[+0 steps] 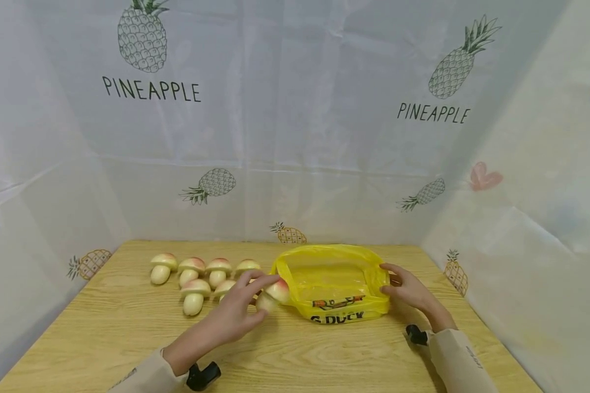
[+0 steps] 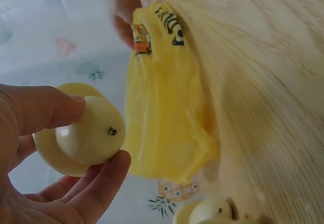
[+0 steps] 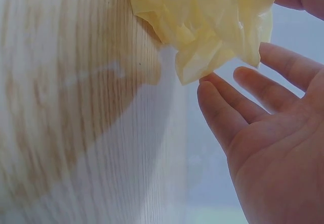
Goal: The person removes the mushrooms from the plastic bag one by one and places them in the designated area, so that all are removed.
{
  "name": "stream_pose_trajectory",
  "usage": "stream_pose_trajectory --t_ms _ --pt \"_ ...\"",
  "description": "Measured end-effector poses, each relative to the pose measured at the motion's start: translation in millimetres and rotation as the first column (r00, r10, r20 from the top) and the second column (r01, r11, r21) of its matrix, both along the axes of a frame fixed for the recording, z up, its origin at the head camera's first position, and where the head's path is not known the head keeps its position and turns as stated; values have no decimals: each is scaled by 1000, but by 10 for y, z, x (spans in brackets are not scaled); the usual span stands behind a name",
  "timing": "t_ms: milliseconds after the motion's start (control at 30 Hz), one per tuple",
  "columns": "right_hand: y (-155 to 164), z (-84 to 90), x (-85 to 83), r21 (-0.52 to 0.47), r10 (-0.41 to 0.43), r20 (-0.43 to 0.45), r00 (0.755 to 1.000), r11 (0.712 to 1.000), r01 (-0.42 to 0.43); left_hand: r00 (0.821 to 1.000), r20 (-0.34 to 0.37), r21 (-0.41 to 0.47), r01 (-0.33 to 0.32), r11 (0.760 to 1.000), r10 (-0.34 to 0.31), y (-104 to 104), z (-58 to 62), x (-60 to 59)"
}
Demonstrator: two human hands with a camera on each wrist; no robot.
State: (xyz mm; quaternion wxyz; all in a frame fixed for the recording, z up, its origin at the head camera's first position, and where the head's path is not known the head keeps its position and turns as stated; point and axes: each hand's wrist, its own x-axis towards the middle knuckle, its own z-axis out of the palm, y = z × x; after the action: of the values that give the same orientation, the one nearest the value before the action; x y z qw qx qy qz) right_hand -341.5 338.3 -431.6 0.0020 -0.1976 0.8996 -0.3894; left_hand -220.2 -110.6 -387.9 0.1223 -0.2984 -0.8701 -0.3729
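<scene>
My left hand (image 1: 226, 319) grips a toy mushroom (image 1: 274, 295) at the left rim of a yellow plastic bag (image 1: 344, 256). In the left wrist view the thumb and fingers surround the mushroom's rounded stem (image 2: 96, 133), whose end has a small dark spot. The bag lies on the table with its mouth spread wide and black lettering on its front. My right hand (image 1: 410, 289) is at the bag's right side. In the right wrist view its fingers are loosely extended, with the fingertips (image 3: 208, 84) against the crumpled yellow plastic (image 3: 217, 26).
Several more toy mushrooms (image 1: 193, 297) with pinkish caps and cream stems stand in two rows on the wooden table (image 1: 295, 360), left of the bag. A pale curtain (image 1: 295, 109) printed with pineapples hangs behind and along both sides.
</scene>
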Motion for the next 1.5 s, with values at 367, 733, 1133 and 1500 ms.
stream_pose_trajectory --t_ms 367,733,1133,1500 --pt "-23 3 1 -9 -1 8 1000 1000 1 981 -175 -23 -86 996 80 -467 59 74" --pt "-34 55 42 -2 14 2 1000 1000 -14 956 -241 -37 -183 982 169 -1016 95 59" --pt "-22 -1 -1 16 -12 -9 1000 1000 12 932 -248 -26 -280 960 266 -1463 10 41" --pt "-39 15 16 27 -3 -19 1000 1000 4 917 -185 -27 -364 931 353 -1884 -142 -25"
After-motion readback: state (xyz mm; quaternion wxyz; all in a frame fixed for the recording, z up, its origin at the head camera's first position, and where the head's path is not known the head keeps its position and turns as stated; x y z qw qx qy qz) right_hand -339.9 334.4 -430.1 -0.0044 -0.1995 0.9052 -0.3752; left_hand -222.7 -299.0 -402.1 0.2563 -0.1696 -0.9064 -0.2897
